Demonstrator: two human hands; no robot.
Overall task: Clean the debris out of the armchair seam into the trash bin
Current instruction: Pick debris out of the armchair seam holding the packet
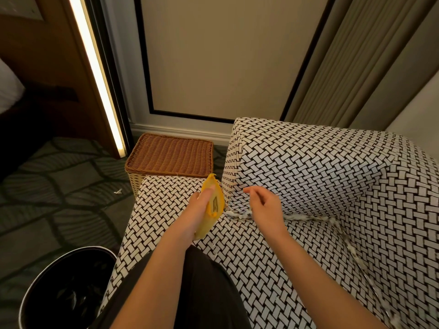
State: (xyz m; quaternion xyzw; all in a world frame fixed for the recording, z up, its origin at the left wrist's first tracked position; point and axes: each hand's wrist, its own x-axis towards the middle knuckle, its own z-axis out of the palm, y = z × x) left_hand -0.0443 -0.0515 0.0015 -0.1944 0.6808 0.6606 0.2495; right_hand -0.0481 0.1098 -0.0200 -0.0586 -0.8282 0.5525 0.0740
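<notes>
- The black trash bin [42,288] stands on the carpet [59,186] at my lower left, just beside the front corner of the armchair [308,167]. A few pale shreds [73,300] lie in its dark bottom.
- A wicker basket [169,155] sits on the floor behind the left armrest, close to the wall. Its woven lid is closed, so I cannot tell what it holds.
- My left hand [199,210] grasps a yellow cloth [215,205] folded like a pouch and held upright over the back left corner of the seat. The fold gapes a little, and something greyish shows inside.
- The debris [240,213], shredded white and grey bits, lies along the seam [308,218] where the seat meets the backrest. It runs on down the seam by the right armrest.
- My right hand [263,205] hangs just above the left end of that seam, released, fingers loosely curled with nothing in them. The nearest bits lie right under it, between it and the cloth.
- One small white scrap [117,191] lies on the carpet near the basket, well apart from the bin.
</notes>
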